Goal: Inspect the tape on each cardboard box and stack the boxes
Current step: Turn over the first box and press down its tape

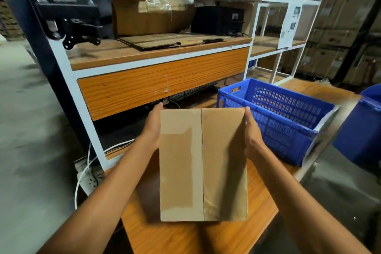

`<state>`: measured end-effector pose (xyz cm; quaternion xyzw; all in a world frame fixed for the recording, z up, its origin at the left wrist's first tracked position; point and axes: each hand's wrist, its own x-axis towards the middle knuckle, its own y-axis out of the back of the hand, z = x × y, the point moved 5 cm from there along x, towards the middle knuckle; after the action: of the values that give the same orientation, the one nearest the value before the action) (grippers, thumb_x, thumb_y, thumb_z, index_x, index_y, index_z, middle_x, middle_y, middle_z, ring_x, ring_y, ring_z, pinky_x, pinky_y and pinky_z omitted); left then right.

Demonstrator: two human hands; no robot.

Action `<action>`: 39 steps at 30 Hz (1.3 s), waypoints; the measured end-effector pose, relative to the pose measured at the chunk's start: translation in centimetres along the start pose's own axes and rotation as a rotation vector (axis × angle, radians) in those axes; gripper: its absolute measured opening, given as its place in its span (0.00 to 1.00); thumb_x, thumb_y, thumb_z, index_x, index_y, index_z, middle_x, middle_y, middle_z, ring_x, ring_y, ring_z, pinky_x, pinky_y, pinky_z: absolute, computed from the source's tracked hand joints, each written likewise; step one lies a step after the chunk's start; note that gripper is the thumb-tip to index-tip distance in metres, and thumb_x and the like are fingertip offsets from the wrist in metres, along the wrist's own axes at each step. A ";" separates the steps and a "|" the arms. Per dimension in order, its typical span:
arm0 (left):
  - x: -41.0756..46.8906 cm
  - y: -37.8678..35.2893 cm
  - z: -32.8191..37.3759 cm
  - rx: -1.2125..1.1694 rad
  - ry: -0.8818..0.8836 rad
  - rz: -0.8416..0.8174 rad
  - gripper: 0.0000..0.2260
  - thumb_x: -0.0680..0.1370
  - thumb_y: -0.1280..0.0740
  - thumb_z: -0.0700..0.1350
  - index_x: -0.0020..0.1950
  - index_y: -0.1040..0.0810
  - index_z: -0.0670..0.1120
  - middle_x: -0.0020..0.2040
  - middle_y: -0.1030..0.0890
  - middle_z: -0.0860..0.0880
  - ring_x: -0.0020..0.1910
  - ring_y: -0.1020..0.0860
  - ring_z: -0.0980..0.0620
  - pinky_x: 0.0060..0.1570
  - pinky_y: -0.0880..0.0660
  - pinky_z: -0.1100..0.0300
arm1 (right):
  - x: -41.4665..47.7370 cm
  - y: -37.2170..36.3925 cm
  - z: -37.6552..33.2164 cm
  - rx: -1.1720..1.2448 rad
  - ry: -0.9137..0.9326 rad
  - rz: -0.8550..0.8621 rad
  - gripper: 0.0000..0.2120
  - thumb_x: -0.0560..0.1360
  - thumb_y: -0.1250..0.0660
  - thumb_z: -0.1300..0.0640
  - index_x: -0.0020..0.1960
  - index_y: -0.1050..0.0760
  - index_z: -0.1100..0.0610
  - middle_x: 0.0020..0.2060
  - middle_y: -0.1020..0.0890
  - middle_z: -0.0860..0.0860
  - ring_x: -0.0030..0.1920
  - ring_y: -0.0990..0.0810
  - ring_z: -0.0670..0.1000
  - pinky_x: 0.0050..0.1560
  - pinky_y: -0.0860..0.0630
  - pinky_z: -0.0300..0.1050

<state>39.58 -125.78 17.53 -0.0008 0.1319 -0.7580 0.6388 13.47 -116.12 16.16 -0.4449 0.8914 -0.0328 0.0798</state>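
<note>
A brown cardboard box (203, 165) fills the middle of the head view, its top face toward me, over the wooden table (185, 237). A seam with clear tape runs lengthwise down the centre of its closed flaps. My left hand (153, 123) presses flat against the box's left side near the far end. My right hand (252, 132) grips the right side opposite. Both hands hold the box between them. I cannot tell whether its bottom touches the table.
A blue slatted plastic crate (274, 117) stands on the table right of the box, with a second blue bin (365, 128) beyond it. A white-framed shelf unit (156, 57) with cardboard and a black device rises behind. Cables and a power strip (90, 177) lie at the left.
</note>
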 end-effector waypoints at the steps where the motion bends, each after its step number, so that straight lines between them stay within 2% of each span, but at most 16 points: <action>1: -0.2 -0.3 0.3 0.008 -0.022 0.000 0.18 0.82 0.42 0.56 0.48 0.22 0.43 0.41 0.19 0.41 0.39 0.19 0.42 0.39 0.26 0.55 | -0.5 0.0 -0.6 0.011 0.034 -0.012 0.22 0.79 0.42 0.33 0.52 0.19 0.49 0.50 0.19 0.47 0.53 0.22 0.47 0.61 0.31 0.50; 3: -0.5 -0.2 0.8 -0.009 -0.087 0.030 0.17 0.77 0.38 0.52 0.50 0.22 0.39 0.46 0.18 0.36 0.41 0.19 0.39 0.35 0.26 0.56 | -1.2 0.1 -1.9 0.013 0.107 -0.029 0.19 0.82 0.45 0.37 0.48 0.20 0.45 0.48 0.19 0.42 0.51 0.24 0.42 0.62 0.31 0.47; 5: -0.3 0.0 0.2 -0.025 -0.134 0.037 0.24 0.74 0.36 0.53 0.62 0.25 0.37 0.58 0.21 0.32 0.50 0.19 0.36 0.35 0.24 0.54 | -1.7 0.2 -2.2 -0.023 0.154 -0.054 0.20 0.83 0.46 0.38 0.47 0.19 0.44 0.46 0.17 0.39 0.51 0.22 0.41 0.59 0.29 0.42; 7: -1.6 -0.2 -0.4 0.013 -0.190 0.072 0.21 0.79 0.38 0.51 0.66 0.27 0.39 0.58 0.21 0.36 0.50 0.19 0.44 0.37 0.23 0.56 | -2.0 0.3 -1.4 -0.086 0.189 -0.050 0.25 0.79 0.45 0.30 0.52 0.18 0.47 0.49 0.15 0.45 0.54 0.20 0.47 0.59 0.28 0.44; 9: -3.5 -0.3 -1.3 0.099 -0.259 0.118 0.14 0.83 0.41 0.48 0.66 0.27 0.46 0.55 0.20 0.45 0.52 0.20 0.50 0.45 0.22 0.54 | -1.9 1.1 0.6 -0.134 0.154 0.016 0.32 0.74 0.41 0.27 0.55 0.20 0.54 0.51 0.17 0.51 0.56 0.20 0.55 0.57 0.27 0.51; 12: -4.6 -0.5 -2.1 0.205 -0.327 0.125 0.12 0.83 0.41 0.46 0.66 0.27 0.50 0.58 0.20 0.48 0.58 0.22 0.49 0.56 0.23 0.49 | -3.4 2.2 0.9 -0.152 0.148 0.142 0.16 0.80 0.39 0.45 0.53 0.24 0.59 0.46 0.22 0.49 0.49 0.24 0.52 0.47 0.30 0.48; 14: -4.9 -0.3 -1.7 0.313 -0.388 0.149 0.12 0.83 0.39 0.44 0.66 0.27 0.49 0.60 0.22 0.49 0.60 0.23 0.51 0.54 0.25 0.59 | -3.9 2.7 0.4 -0.208 0.200 0.167 0.10 0.80 0.37 0.50 0.55 0.25 0.56 0.47 0.22 0.47 0.48 0.25 0.47 0.45 0.31 0.46; 16: -5.7 -0.2 -0.4 0.531 -0.555 0.198 0.13 0.81 0.37 0.41 0.66 0.25 0.47 0.62 0.25 0.51 0.61 0.27 0.55 0.52 0.32 0.74 | -4.8 2.9 -1.2 -0.336 0.387 0.195 0.09 0.80 0.34 0.52 0.58 0.26 0.54 0.50 0.22 0.46 0.48 0.24 0.44 0.48 0.30 0.43; 18: -6.8 -0.7 1.3 0.722 -0.806 0.239 0.12 0.80 0.34 0.39 0.62 0.21 0.43 0.60 0.24 0.49 0.59 0.27 0.54 0.53 0.37 0.80 | -5.8 2.7 -3.0 -0.567 0.668 0.233 0.10 0.78 0.31 0.56 0.59 0.24 0.56 0.51 0.23 0.45 0.50 0.25 0.44 0.50 0.30 0.42; 20: -7.6 -1.6 2.1 0.834 -0.969 0.208 0.11 0.78 0.36 0.43 0.57 0.19 0.41 0.56 0.21 0.48 0.57 0.26 0.53 0.56 0.35 0.75 | -6.6 1.5 -4.2 -0.738 0.905 0.176 0.07 0.77 0.30 0.58 0.54 0.22 0.55 0.49 0.21 0.46 0.50 0.24 0.46 0.49 0.30 0.42; 22: -7.4 -2.7 2.4 0.906 -1.032 0.132 0.16 0.78 0.39 0.49 0.54 0.17 0.41 0.53 0.21 0.47 0.56 0.26 0.52 0.56 0.28 0.62 | -6.7 0.1 -4.6 -0.854 0.994 0.080 0.04 0.76 0.30 0.56 0.50 0.22 0.54 0.48 0.20 0.47 0.48 0.24 0.47 0.45 0.28 0.42; 27: -5.8 -3.4 1.2 0.926 -1.065 0.078 0.14 0.78 0.39 0.48 0.46 0.15 0.43 0.45 0.18 0.50 0.45 0.23 0.54 0.46 0.23 0.54 | -6.1 -1.5 -3.3 -1.062 1.028 0.097 0.08 0.78 0.35 0.52 0.43 0.23 0.54 0.41 0.23 0.49 0.40 0.25 0.51 0.36 0.27 0.47; 30: -5.1 -3.1 0.9 0.906 -1.057 0.087 0.14 0.77 0.38 0.49 0.42 0.14 0.44 0.41 0.18 0.51 0.42 0.22 0.53 0.47 0.22 0.50 | -5.9 -1.9 -3.5 -1.114 1.078 0.126 0.12 0.76 0.39 0.49 0.40 0.25 0.55 0.37 0.24 0.49 0.37 0.26 0.51 0.34 0.27 0.49; 34: -4.6 -3.5 2.3 1.034 -0.977 -0.014 0.13 0.76 0.36 0.50 0.40 0.16 0.45 0.40 0.21 0.53 0.43 0.24 0.53 0.44 0.24 0.48 | -4.8 -2.4 -5.2 -1.272 0.956 -0.063 0.11 0.78 0.37 0.48 0.43 0.23 0.54 0.41 0.23 0.48 0.43 0.24 0.51 0.37 0.26 0.48; 37: -3.8 -4.2 3.4 1.180 -0.862 -0.117 0.07 0.78 0.33 0.50 0.50 0.16 0.50 0.52 0.21 0.53 0.55 0.25 0.53 0.56 0.25 0.50 | -3.9 -2.9 -6.2 -1.285 0.879 -0.256 0.11 0.78 0.35 0.46 0.55 0.19 0.50 0.53 0.21 0.49 0.55 0.24 0.51 0.47 0.24 0.48; 39: -3.1 -4.7 2.8 1.317 -0.755 -0.203 0.18 0.81 0.38 0.56 0.68 0.22 0.52 0.68 0.25 0.53 0.69 0.30 0.53 0.69 0.32 0.52 | -3.5 -3.3 -5.6 -1.329 0.858 -0.349 0.18 0.80 0.40 0.42 0.64 0.22 0.48 0.64 0.23 0.49 0.64 0.26 0.51 0.58 0.27 0.50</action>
<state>36.07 -122.59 21.75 0.1088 -0.5751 -0.6834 0.4364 17.11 -115.39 22.53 -0.4807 0.5955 0.3239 -0.5563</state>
